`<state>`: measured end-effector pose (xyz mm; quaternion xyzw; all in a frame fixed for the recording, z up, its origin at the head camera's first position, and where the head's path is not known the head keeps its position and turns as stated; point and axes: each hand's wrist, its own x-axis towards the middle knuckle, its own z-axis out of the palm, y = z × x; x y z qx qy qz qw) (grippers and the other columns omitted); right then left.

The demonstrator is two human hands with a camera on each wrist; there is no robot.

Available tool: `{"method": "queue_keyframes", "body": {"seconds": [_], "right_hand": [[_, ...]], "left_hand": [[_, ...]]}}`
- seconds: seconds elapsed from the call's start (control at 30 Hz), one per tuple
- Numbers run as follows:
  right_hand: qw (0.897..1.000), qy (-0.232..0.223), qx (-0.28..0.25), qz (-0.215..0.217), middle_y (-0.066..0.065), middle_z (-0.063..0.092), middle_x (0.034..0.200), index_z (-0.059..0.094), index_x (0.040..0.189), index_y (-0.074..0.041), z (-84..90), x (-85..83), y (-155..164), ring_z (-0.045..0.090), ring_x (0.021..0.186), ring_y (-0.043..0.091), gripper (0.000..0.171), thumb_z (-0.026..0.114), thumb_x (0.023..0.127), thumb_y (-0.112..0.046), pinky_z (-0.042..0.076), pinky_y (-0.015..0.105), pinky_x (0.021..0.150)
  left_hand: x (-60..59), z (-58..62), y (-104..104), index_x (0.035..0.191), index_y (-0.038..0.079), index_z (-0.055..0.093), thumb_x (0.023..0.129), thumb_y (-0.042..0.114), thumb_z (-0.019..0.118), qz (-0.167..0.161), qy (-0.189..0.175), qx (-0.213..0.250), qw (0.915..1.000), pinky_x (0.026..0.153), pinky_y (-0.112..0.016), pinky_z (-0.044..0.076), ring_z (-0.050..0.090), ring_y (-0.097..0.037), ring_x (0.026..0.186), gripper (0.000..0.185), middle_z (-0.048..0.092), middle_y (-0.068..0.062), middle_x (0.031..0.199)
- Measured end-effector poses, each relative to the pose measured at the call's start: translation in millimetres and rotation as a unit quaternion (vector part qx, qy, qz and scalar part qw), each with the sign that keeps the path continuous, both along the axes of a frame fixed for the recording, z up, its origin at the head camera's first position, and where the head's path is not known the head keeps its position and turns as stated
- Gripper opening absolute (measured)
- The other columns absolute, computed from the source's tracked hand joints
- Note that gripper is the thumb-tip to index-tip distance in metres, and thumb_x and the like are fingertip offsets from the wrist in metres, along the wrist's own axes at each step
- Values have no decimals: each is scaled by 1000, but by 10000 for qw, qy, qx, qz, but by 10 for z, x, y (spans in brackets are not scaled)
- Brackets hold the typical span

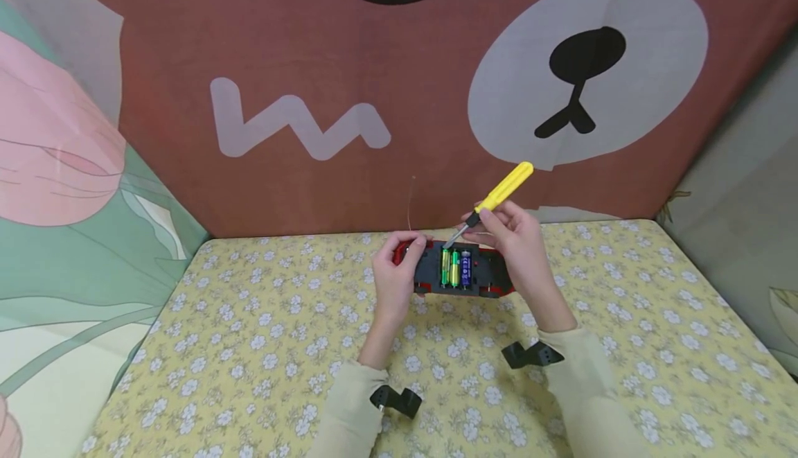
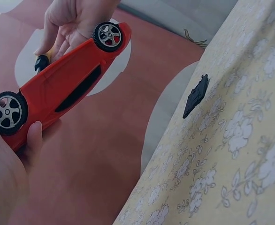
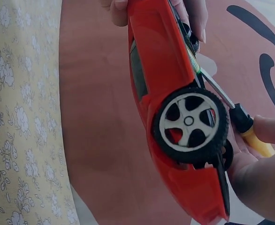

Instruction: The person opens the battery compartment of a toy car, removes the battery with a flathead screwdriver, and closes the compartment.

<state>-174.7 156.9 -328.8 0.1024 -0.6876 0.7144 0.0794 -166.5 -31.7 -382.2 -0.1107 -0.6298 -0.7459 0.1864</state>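
A red toy car (image 2: pixel 64 77) is held above the table with its black underside (image 1: pixel 427 271) facing the head camera. My left hand (image 1: pixel 395 271) grips one end of it. In the underside, an uncovered battery compartment holds two green-and-yellow batteries (image 1: pixel 454 269) and one dark blue battery (image 1: pixel 465 268). My right hand (image 1: pixel 520 247) holds a screwdriver (image 1: pixel 508 184) by its yellow handle. The metal shaft (image 3: pixel 217 86) slants down to the compartment, its tip at the end of the outer green battery; whether it touches is unclear.
A flat black plastic piece (image 2: pixel 196 96) lies on the flowered tablecloth (image 1: pixel 262 347), seen in the left wrist view. A thin wire (image 1: pixel 409 201) sticks up from the car's left end. Behind the table hangs a brown cloth (image 1: pixel 299 195) with a cartoon face.
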Motion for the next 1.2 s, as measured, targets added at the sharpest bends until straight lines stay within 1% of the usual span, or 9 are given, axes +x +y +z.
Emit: {"method": "queue_keyframes", "body": {"seconds": [0.2,0.3,0.43,0.53,0.63,0.8,0.87,1.07,1.2], "right_hand": [[9999,39,-79,-104,3,76,100,57,127,9,7,3,2,75,89,15,32,58,107,-17,61,34,82],[9997,92,-195,-124,-2,76,98,58,125,9,15,8,1,75,88,14,29,59,106,-14,61,34,82],[9990,141,-424,-78,3,77,98,60,121,8,28,18,5,76,88,15,25,62,104,-10,61,33,81],[9986,239,-480,-45,8,77,100,62,119,6,40,32,4,76,89,17,21,63,102,-7,61,35,81],[9986,351,-403,-34,9,76,102,63,118,4,52,46,0,75,91,17,19,65,101,-4,61,36,81],[9989,405,-213,124,7,74,104,61,121,4,68,67,-7,75,95,16,21,64,100,1,61,36,82],[9990,381,-105,209,8,73,105,59,122,5,72,74,-5,75,96,16,23,63,100,2,61,36,82],[9977,258,414,472,19,69,110,55,124,11,81,84,6,74,97,16,26,61,101,1,61,38,83],[9955,212,679,625,27,66,113,55,124,12,98,96,6,73,97,15,25,59,102,2,61,38,83]], "left_hand": [[7,11,8,106,-3,70,100,19,67,48,-206,112,9997,67,-27,57,64,-17,85,23,73,-17,106],[-6,9,-5,106,-5,69,101,20,66,127,-305,207,9992,66,-27,57,64,-18,85,25,73,-18,106],[-27,5,-22,105,-5,69,101,19,65,250,-323,262,9988,67,-26,56,63,-18,85,25,73,-19,106],[-35,6,-30,104,-4,69,101,18,65,340,-369,274,9984,64,-26,56,63,-17,84,23,73,-21,106],[-36,13,-38,104,-4,70,101,18,65,422,-467,342,9974,58,-27,55,62,-16,82,23,73,-21,106],[-39,19,-47,104,0,71,100,22,67,595,-722,481,9945,36,-42,50,62,-17,67,23,74,-11,101],[-41,15,-47,104,0,71,100,23,67,637,-794,550,9933,31,-44,46,61,-17,62,23,74,-9,100],[-55,15,-41,103,-3,70,99,20,68,781,-783,696,9914,40,-26,48,61,-13,70,24,75,-8,98],[-56,11,-43,103,-3,70,100,20,67,795,-808,684,9912,42,-25,48,60,-14,73,24,74,-7,98]]}}
